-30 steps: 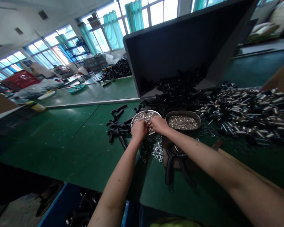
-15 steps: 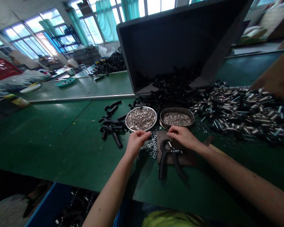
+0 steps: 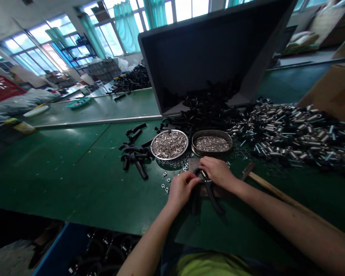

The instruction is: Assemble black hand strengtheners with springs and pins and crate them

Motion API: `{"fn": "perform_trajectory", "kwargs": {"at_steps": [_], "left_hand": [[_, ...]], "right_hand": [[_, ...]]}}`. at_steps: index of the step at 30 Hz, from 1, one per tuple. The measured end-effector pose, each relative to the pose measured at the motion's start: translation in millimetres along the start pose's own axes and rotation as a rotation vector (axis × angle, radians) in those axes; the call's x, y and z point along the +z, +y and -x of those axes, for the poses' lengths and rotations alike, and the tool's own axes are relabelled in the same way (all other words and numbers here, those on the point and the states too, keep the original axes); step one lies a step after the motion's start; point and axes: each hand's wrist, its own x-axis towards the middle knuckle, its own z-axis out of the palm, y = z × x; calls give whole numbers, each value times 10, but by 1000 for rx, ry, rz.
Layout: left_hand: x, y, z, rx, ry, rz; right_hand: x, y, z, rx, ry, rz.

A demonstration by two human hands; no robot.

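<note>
A black hand grip strengthener (image 3: pixel 212 195) with a small metal spring lies on a dark flat plate (image 3: pixel 193 164), its handles toward me. My left hand (image 3: pixel 182 188) is at the strengthener's left side, thumb and finger pinched near its upper part; whatever is between them is too small to make out. Over its top right side my right hand (image 3: pixel 215 170) is bent, with fingertips closed together near the spring and their contents hidden. Several loose nuts (image 3: pixel 166 186) lie left of my left hand. Behind the hands stand a round dish of metal pins (image 3: pixel 169 145) and an oval tin of small metal parts (image 3: pixel 212 143).
A hammer (image 3: pixel 258 178) lies to the right, partly behind my right forearm. Black handle parts (image 3: pixel 136 153) lie left of the dish. A large grey bin (image 3: pixel 158 76) lies tipped behind, beside a heap of springs and bolts (image 3: pixel 299 134). Below left is a blue crate (image 3: pixel 53 249).
My left hand has moved right and down from the nuts to the strengthener. My right hand has shifted slightly left and down over its top. More of the hammer now shows.
</note>
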Motion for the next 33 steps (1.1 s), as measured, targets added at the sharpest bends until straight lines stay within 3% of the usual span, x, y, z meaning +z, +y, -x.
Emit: {"fn": "perform_trajectory", "kwargs": {"at_steps": [5, 8, 13, 15, 17, 20, 26, 30, 33], "left_hand": [[76, 61, -52, 189, -19, -332], [73, 122, -72, 224, -80, -523], [87, 197, -100, 414, -213, -771], [105, 166, -84, 440, -194, -782], [118, 117, -39, 436, -137, -777], [114, 77, 65, 435, -82, -782], [72, 185, 234, 350, -108, -817], [52, 224, 302, 221, -126, -808], [9, 196, 301, 189, -174, -677]], "right_hand": [[-94, 47, 78, -30, -23, 59], [-261, 257, 335, 7, 29, 109], [-410, 901, 1205, 273, 120, 376], [-382, 1091, 1494, 415, 109, 370], [-358, 1132, 1623, 539, 87, 327], [-412, 886, 1489, 607, 72, 199], [-514, 146, 826, 170, 98, -200], [-360, 153, 730, 145, -8, -135], [-301, 321, 933, 170, 73, 7]]}}
